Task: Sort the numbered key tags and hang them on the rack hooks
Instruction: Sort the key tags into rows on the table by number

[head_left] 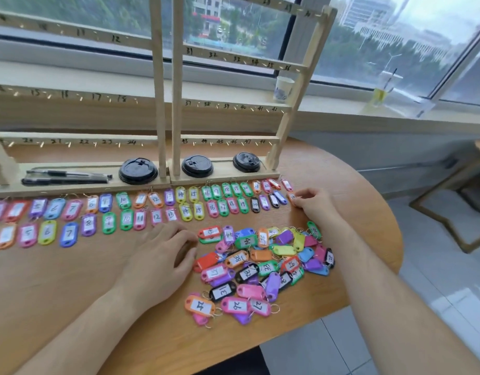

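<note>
Numbered key tags lie in two sorted rows across the wooden table, in front of the rack. A loose pile of coloured tags sits at the right front. The wooden rack stands behind, its rails marked with numbers and small hooks; no tags hang on it. My left hand rests flat on the table beside the pile, fingers straight. My right hand is at the right end of the rows and pinches an orange tag against the table.
Three black cup lids and two black pens lie on the rack's base. A paper cup and a plastic drink cup stand on the window sill. The table's rounded edge drops off to the right.
</note>
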